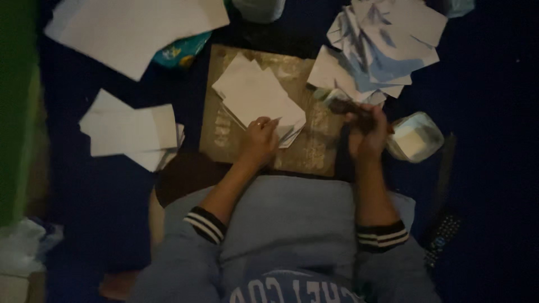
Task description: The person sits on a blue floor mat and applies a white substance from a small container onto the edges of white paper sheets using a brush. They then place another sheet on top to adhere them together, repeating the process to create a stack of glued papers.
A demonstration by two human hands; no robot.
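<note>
A stack of white paper sheets (255,92) lies on a brownish board (224,129) in front of me. My left hand (258,140) rests on the stack's near corner, fingers curled on the top sheet. My right hand (368,134) is closed around a dark brush-like tool (348,106), held over the board's right edge. A small open container with white contents (415,137) sits just right of that hand.
A pile of folded white paper pieces (387,39) lies at the back right. Large white sheets (135,28) and another paper pile (132,132) lie at the left on dark blue cloth. A remote control (443,235) lies at the right. A teal packet (179,53) sits behind the board.
</note>
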